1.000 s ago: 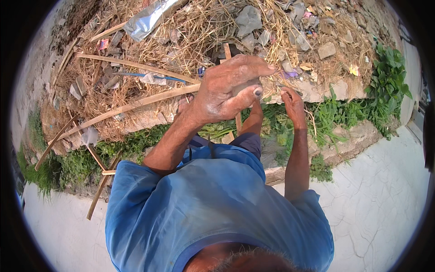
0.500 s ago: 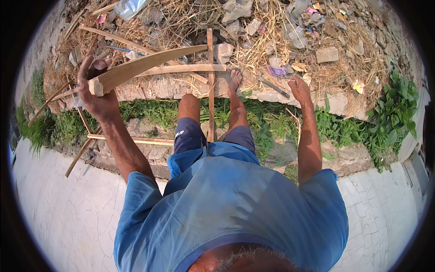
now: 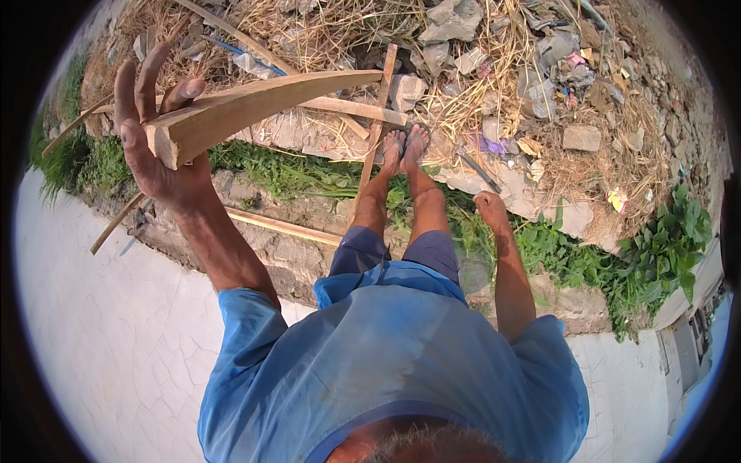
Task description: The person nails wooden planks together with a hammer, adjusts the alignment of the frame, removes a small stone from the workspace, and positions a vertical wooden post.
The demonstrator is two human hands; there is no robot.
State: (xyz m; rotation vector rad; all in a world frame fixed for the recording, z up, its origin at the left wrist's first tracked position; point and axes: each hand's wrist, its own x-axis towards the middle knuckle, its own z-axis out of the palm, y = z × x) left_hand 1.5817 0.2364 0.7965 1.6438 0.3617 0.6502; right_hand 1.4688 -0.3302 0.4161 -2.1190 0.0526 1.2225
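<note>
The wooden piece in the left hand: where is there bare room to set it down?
Pale paving looks bare left of the blue shirt, below the rocky edge, with a smaller patch right of the shirt. The ledge is crowded: crossed wooden strips beside the feet, straw and rubble beyond them, a dark tool near the right hand.

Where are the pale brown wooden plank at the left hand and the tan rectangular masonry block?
Pale brown wooden plank (image 3: 251, 106): head view, middle of its long side.
Tan rectangular masonry block (image 3: 581, 138): head view, visible face.
</note>
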